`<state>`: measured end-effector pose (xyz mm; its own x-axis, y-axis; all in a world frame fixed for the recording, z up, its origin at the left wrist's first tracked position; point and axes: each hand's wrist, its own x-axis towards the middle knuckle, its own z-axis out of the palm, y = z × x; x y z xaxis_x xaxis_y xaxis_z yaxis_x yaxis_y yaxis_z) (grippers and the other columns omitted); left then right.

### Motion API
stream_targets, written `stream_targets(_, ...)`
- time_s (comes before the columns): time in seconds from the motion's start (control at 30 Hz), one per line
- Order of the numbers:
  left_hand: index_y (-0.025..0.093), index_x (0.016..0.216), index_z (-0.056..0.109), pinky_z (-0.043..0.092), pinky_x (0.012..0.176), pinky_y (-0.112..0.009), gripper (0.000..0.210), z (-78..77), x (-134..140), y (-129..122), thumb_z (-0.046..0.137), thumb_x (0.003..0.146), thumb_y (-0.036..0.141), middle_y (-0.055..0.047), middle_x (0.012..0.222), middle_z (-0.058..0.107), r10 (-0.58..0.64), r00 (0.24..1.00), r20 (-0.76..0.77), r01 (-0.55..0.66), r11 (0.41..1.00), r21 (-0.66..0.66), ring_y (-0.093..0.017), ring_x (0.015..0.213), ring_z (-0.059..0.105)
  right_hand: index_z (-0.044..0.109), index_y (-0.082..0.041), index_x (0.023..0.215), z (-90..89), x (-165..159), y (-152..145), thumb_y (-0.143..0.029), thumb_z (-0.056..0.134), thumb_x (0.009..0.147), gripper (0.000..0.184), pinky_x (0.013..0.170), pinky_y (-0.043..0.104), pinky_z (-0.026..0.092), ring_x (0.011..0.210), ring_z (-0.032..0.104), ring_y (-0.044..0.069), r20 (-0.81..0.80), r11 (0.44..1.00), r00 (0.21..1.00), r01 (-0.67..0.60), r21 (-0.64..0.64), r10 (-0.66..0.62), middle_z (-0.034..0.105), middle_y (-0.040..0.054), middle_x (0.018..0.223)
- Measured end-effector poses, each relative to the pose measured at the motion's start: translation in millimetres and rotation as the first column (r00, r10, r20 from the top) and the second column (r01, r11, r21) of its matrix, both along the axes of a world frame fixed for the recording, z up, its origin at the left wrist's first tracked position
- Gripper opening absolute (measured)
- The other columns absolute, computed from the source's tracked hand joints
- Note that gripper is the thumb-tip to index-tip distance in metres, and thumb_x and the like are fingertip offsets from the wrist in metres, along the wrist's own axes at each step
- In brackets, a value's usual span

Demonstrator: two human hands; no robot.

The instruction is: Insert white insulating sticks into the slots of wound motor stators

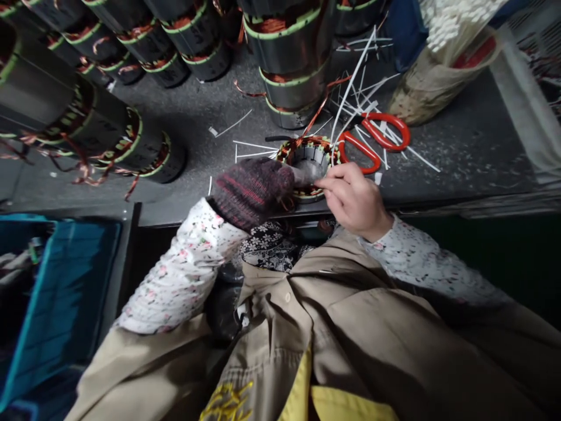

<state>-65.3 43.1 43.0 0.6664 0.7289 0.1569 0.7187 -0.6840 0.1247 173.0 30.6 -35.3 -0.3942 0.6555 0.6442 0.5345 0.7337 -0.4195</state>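
Note:
A short stator [308, 153] with copper windings and pale green slot edging rests near the bench's front edge, its round bore facing up. My left hand [256, 190], in a dark purple knitted glove, grips its left side, the thumb reaching over the bore. On the right rim my bare right hand [356, 196] is closed in a pinch. A long white cable tie [354, 88] rises from behind those fingers; its lower end is hidden. Just right of the stator lie red-handled scissors [360, 153], blades partly covered by loose white ties.
Stacked stators [289, 70] stand behind the work, with more stacks [127, 134] at left. A bucket [442, 82] of white cable ties is at back right. Loose white ties [372, 99] litter the bench [473, 152]. A blue crate [65, 292] sits lower left.

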Motion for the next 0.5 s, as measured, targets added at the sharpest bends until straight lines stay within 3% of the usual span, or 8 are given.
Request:
stream_targets(0.1,0.018,0.114,0.074,0.06,0.086,-0.045,0.035,8.5,3.2,11.5,0.054,0.097,0.041,-0.008,0.103,0.073,-0.09,0.969,-0.231,0.092,0.996,-0.003,-0.028,0.094,0.072,0.072,-0.022,0.104,1.5,-4.0,-0.7,-0.014,0.052,0.09,0.026,0.064,0.033,0.054,0.075,0.067,0.018,0.024,1.0,1.0,0.017,0.007,-0.018,0.069,0.0066,0.1)
stream_targets(0.17,0.018,0.105,0.074,0.058,0.093,-0.051,0.03,12.8,7.1,11.7,0.049,0.099,0.033,-0.008,0.101,0.072,-0.122,0.956,-0.267,0.136,0.99,0.035,-0.029,0.096,0.071,0.071,-0.023,0.101,7.8,-1.9,0.6,-0.015,0.053,0.091,0.022,0.064,0.034,0.054,0.075,0.068,0.018,0.013,0.998,1.0,0.001,0.057,-0.002,0.069,0.0062,0.097)
stream_targets(0.27,0.021,0.096,0.071,0.045,0.117,-0.058,0.025,18.0,8.9,7.2,0.046,0.098,0.022,-0.005,0.108,0.074,-0.223,0.96,-0.17,0.244,0.964,0.111,-0.026,0.111,0.068,0.066,-0.024,0.089,17.9,16.0,18.5,-0.023,0.055,0.095,0.013,0.064,0.035,0.054,0.078,0.068,0.019,-0.185,0.98,0.978,0.127,0.153,-0.098,0.068,0.0036,0.086)
stream_targets(0.37,0.023,0.095,0.07,0.03,0.129,-0.061,0.018,18.1,8.4,9.1,0.054,0.095,0.03,-0.004,0.119,0.074,-0.315,0.947,-0.065,0.322,0.93,0.179,-0.027,0.121,0.065,0.059,-0.025,0.087,21.6,50.7,62.5,-0.029,0.06,0.098,0.012,0.058,0.032,0.047,0.065,0.059,0.015,-0.457,0.892,0.825,0.434,0.131,-0.334,0.063,0.0005,0.079)
stream_targets(0.4,0.024,0.096,0.071,0.031,0.128,-0.062,0.019,16.3,8.9,12.3,0.057,0.095,0.036,-0.004,0.119,0.074,-0.338,0.94,-0.042,0.339,0.921,0.194,-0.028,0.12,0.065,0.058,-0.025,0.09,21.2,63.3,80.9,-0.031,0.062,0.098,0.011,0.057,0.03,0.046,0.062,0.055,0.013,-0.48,0.861,0.784,0.497,0.106,-0.393,0.062,0.0002,0.081)
stream_targets(0.5,0.026,0.099,0.072,0.048,0.118,-0.057,0.024,5.6,11.2,25.9,0.061,0.093,0.047,-0.004,0.112,0.076,-0.378,0.923,0.065,0.36,0.913,0.191,-0.027,0.11,0.071,0.058,-0.023,0.094,18.7,93.0,132.4,-0.031,0.071,0.096,0.015,0.07,0.029,0.049,0.071,0.053,0.011,-0.326,0.82,0.78,0.572,0.024,-0.534,0.064,0.0045,0.094)
